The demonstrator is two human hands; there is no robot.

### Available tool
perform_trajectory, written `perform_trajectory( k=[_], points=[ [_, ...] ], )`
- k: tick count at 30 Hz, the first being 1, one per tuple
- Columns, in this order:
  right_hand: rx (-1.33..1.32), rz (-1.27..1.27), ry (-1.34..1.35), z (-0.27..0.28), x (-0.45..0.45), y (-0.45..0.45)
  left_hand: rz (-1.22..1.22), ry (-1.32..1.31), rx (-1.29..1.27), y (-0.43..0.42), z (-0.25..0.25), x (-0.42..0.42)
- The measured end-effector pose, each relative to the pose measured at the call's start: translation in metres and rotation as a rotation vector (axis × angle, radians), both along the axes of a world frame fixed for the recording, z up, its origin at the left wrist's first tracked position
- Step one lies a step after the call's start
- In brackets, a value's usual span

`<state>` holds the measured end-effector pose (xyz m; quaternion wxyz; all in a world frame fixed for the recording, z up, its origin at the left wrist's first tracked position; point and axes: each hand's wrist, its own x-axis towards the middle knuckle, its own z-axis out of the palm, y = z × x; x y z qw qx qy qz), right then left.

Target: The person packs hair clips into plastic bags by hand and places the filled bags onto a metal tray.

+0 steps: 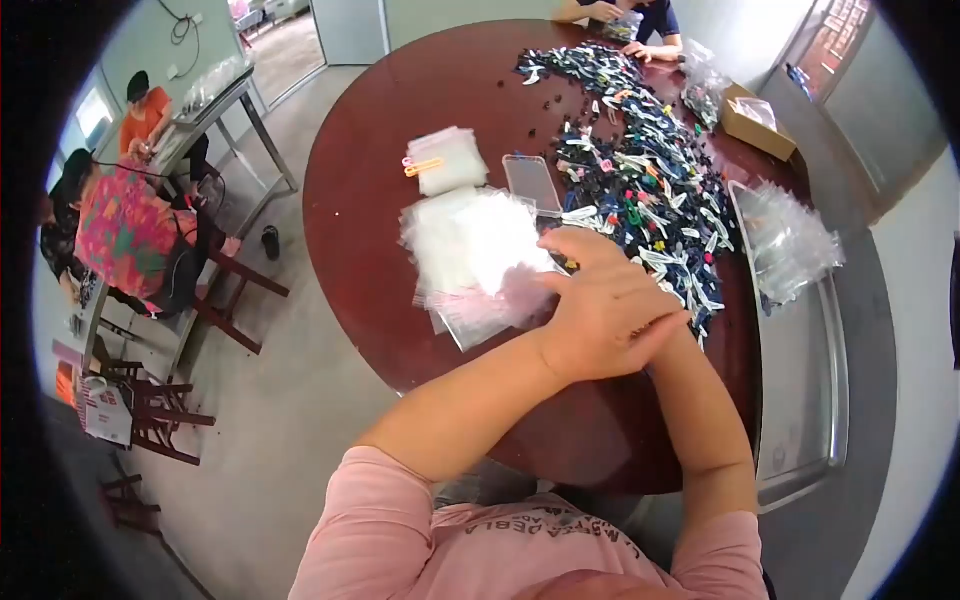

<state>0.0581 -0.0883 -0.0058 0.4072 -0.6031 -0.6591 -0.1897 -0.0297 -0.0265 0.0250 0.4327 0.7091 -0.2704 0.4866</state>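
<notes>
While my left hand (582, 345) and my right hand (612, 275) overlap over the near part of the round table (355, 210), skin against skin, I cannot tell whether my fingers are clenched around anything, because each hand partly hides the other. The fingers toward the table's middle are bent beside the large stack of clear plastic bags (470, 245), whose near edge has a pinkish tint. Just beyond my hands and to the right spreads the heap of small clips (640, 190), mostly dark and white, with red, green and yellow bits among them.

Past the large stack lie a smaller stack of bags (452, 165), with orange and pink clips (424, 167) on it, and a shallow clear box (532, 186) beside the heap. Along the right edge are filled-looking clear packets (790, 240) and, farther off, an open cardboard box (758, 125). Across the table, a person (655, 18) has both hands at a clear bag (624, 26). Off to my left, people sit at another table (215, 105).
</notes>
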Motion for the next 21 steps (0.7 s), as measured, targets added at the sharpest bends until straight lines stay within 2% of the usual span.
perform_trajectory(
  k=[1,3,4,5,7,8,9,11,12,16,19,21],
  points=[
    [0.002,0.010,-0.004,-0.007,0.002,0.008,0.000,0.020,-0.015,0.000,0.003,-0.004],
    [-0.133,-0.283,-0.160,-0.018,0.004,0.024,0.012,0.061,-0.031,-0.001,0.005,-0.007],
    [-0.448,-0.491,0.057,-0.015,0.003,0.034,-0.001,0.038,-0.053,-0.001,0.006,-0.006],
    [-0.445,-0.486,0.056,-0.016,0.003,0.039,-0.016,0.015,-0.075,-0.001,0.006,-0.005],
    [-0.494,-0.510,0.238,-0.013,-0.001,0.046,-0.010,0.033,-0.063,0.001,0.006,-0.003],
    [-0.510,-0.507,0.453,-0.008,0.000,0.047,-0.018,0.023,-0.084,0.000,0.006,-0.002],
    [-0.520,-0.505,0.456,-0.004,0.000,0.048,-0.025,0.015,-0.109,0.000,0.005,-0.002],
    [-0.530,-0.515,0.671,-0.001,0.003,0.048,-0.021,0.030,-0.103,0.001,0.004,-0.001],
    [-0.427,-0.507,0.639,-0.008,0.004,0.050,-0.021,0.037,-0.086,0.000,0.003,-0.001],
    [-0.381,-0.378,0.699,-0.003,0.012,0.041,-0.019,0.064,-0.063,0.004,0.003,0.000],
    [-0.332,-0.324,0.854,0.003,0.021,0.023,0.034,0.131,-0.011,0.011,0.005,0.001],
    [-0.177,-0.176,0.754,-0.005,0.037,-0.002,0.231,0.125,-0.129,0.013,0.007,0.007]
  ],
)
